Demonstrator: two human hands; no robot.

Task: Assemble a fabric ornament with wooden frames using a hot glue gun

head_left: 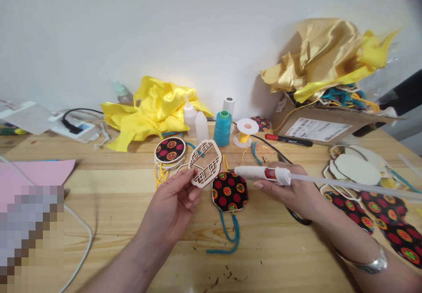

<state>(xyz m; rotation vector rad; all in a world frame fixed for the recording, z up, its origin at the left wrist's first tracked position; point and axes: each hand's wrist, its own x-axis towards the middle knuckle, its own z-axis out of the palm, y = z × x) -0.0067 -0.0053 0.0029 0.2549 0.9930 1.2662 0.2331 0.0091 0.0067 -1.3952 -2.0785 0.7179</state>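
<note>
The pale laser-cut wooden fretwork frame [206,163] is pinched at its lower edge by the left hand [176,200], lifted just above the table and not yet joined to anything. I cannot tell whether glue is on it. The right hand [290,192] is closed around a slim white glue gun [262,173], whose nozzle points toward the frame. Just below lies a padded octagonal piece in black fabric with red and yellow medallions [230,191], its fuzzy teal cord [229,236] trailing loose. It is covered but still bare of a frame. Behind, a round fabric-faced stack [170,150] looks further along. To the right lie plain white card blanks [358,169] on the knotty wooden table [132,183].
</note>
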